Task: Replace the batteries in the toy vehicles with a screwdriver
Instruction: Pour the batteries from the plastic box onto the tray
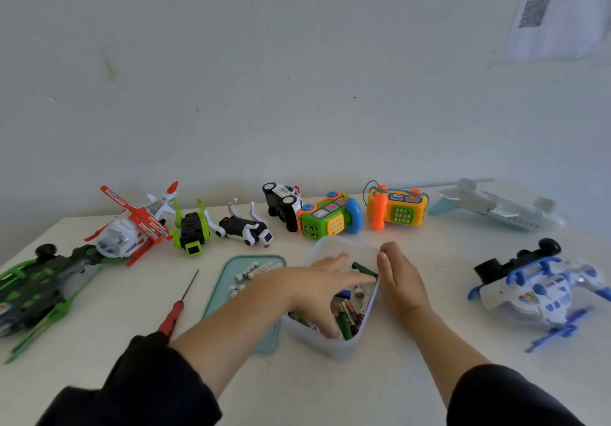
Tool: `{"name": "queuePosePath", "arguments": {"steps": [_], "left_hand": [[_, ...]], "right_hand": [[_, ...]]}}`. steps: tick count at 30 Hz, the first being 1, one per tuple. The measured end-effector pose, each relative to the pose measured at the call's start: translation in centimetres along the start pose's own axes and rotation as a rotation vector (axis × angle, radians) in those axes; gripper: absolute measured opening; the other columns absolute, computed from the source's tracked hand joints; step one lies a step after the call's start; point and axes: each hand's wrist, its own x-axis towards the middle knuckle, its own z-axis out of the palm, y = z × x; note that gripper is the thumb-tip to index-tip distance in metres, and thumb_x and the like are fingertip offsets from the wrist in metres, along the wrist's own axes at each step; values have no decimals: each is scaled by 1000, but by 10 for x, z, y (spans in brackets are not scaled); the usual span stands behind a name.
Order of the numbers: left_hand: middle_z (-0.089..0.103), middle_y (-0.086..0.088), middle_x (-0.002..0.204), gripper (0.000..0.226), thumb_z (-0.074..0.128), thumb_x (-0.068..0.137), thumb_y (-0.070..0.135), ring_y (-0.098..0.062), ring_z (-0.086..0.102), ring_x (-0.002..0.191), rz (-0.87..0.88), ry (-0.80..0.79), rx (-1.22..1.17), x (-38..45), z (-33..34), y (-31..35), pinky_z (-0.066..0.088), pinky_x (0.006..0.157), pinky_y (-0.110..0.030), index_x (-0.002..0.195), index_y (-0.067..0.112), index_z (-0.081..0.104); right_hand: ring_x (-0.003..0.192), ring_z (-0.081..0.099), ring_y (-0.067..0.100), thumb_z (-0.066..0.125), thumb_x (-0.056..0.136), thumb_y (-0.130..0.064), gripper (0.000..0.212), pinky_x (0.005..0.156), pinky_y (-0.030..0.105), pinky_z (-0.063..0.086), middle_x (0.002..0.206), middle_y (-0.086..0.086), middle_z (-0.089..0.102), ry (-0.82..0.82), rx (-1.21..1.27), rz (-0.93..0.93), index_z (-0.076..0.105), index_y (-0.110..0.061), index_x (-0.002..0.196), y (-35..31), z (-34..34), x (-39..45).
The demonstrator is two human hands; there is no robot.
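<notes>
A clear plastic box [334, 348] full of batteries [347, 321] sits at the table's middle. My left hand [314, 285] reaches into it with its fingers spread flat over the batteries. My right hand [398, 280] lies with straight fingers against the box's right wall. The red-handled screwdriver [175, 310] lies on the table left of my left forearm. A teal lid [224, 280] beside the box carries several white batteries [256, 270].
Toys ring the table: a green-black vehicle [36, 290] and red-white helicopter [132, 227] at left, two robot dogs [244, 227], a police car [284, 204], two toy phones [396, 209], a white plane [496, 207] at back, a blue-white helicopter [542, 286] at right.
</notes>
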Motion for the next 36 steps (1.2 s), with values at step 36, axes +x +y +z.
{"name": "queuePosePath", "arguments": {"steps": [36], "left_hand": [[38, -8, 102, 58, 58, 81, 7, -36, 51, 98, -80, -33, 200, 17, 23, 14, 34, 65, -32, 131, 31, 41]], "right_hand": [[81, 47, 19, 25, 85, -47, 35, 66, 32, 34, 83, -1, 51, -75, -59, 0, 47, -20, 88, 7, 3, 7]]}}
